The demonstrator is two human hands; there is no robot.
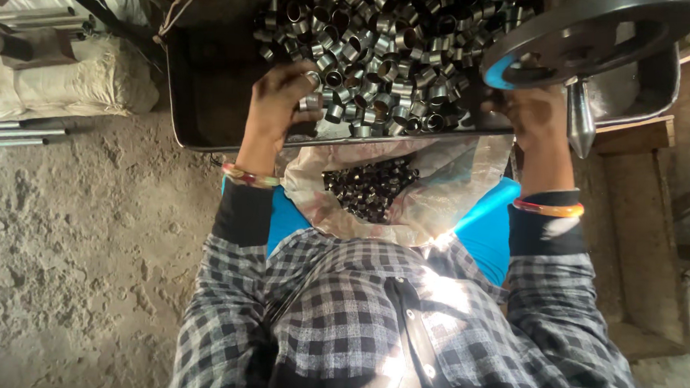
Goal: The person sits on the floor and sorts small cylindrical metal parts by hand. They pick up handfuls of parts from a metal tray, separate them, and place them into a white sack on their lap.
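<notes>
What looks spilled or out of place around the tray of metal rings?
Nothing looks spilled. The metal rings lie heaped in the tray, more sit in the lap bag, and the left hand touches one ring.

Dark handwheel (pixel 595 31) with tapered metal handle (pixel 581 118), upper right; stuffed sacks (pixel 74 81) and metal rods (pixel 18 133), left; dirt floor (pixel 91 246).
</notes>
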